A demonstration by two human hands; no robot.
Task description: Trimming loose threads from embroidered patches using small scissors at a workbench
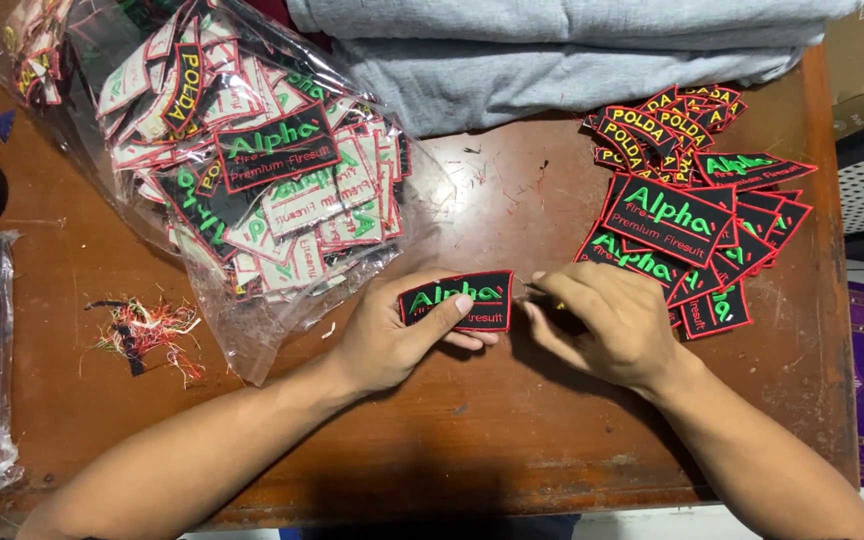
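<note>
A black embroidered patch [458, 299] — red-bordered, green lettering — sits just above a brown table [512, 440], pinched by the left hand [392, 340]. The right hand [602, 325], fingers curled narrow, touches its right edge — what they grip is unclear.

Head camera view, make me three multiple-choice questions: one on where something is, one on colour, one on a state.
1. Where is the loose patch pile?
A. right of the hands
B. inside the bag
C. on the grey cloth

2. What colour edges the held patch?
A. blue
B. red
C. white

3. How is the left hand?
A. flat on the table
B. inside the bag
C. holding a patch

Answers:
1 A, the pile lies on the table beyond the right hand.
2 B, a red border rims the black patch.
3 C, its thumb presses on the patch.
</note>
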